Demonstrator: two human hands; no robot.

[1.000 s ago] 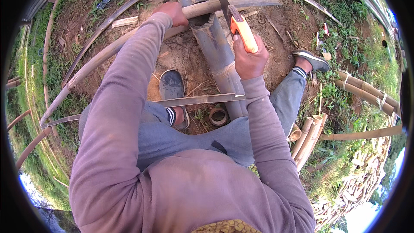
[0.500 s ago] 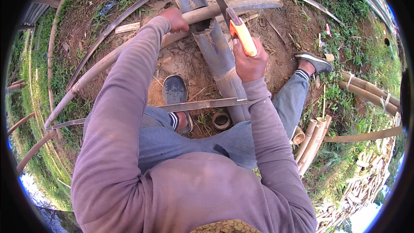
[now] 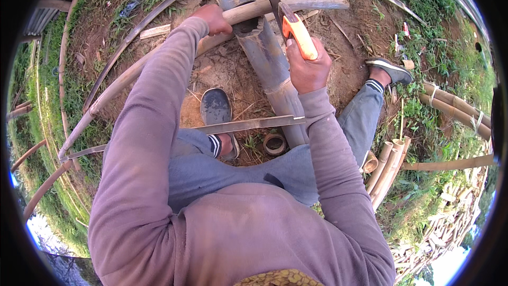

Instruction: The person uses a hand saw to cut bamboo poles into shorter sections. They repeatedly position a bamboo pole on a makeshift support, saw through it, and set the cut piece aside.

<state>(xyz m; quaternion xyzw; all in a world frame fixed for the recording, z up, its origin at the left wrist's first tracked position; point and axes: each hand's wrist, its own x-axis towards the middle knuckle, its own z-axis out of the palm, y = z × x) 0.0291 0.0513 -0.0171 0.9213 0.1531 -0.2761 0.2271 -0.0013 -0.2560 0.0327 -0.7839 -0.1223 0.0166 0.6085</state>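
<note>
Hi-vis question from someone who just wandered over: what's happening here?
A person sitting outdoors has their left hand closed on a long bamboo pole that lies across a thick, dark bamboo tube. Their right hand grips an orange-handled saw, its blade crossing the pole; whether the teeth are biting is hard to tell. The pole runs on past the blade. Nearer the person are a long strip and a short hollow ring.

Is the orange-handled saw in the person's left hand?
No, the right hand grips the saw, while the left hand holds a bamboo pole.
</note>
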